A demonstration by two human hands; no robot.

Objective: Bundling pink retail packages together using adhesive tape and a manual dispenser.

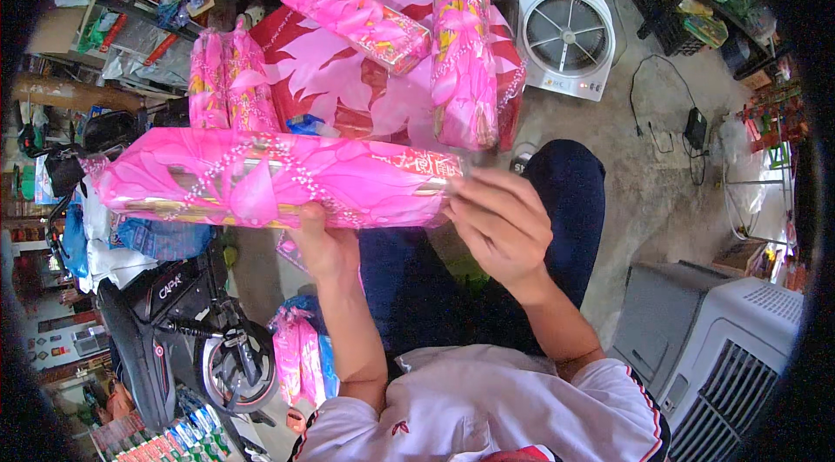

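A long package in pink flower-printed plastic wrap (287, 175) lies crosswise in front of me, with yellow and gold showing through clear patches. My left hand (329, 244) is closed on its lower edge near the middle, thumb up against the wrap; the other fingers are hidden behind it. At the package's right end, my right hand (503, 227) grips the clear plastic with curled fingers. Beyond it stands a low surface with a red and pink leaf-patterned cover (322, 70). Similar pink packages lie there: one slanted (357, 23), one lengthwise (465, 44), and two side by side (230, 83).
A white box fan (567, 36) stands right of the covered surface. A black adapter (695, 127) and its cable lie on the concrete floor. A grey air cooler (731, 366) is at lower right, a black electric bike (165, 323) at left. Pink plastic wrap (300, 358) sits beside the bike wheel.
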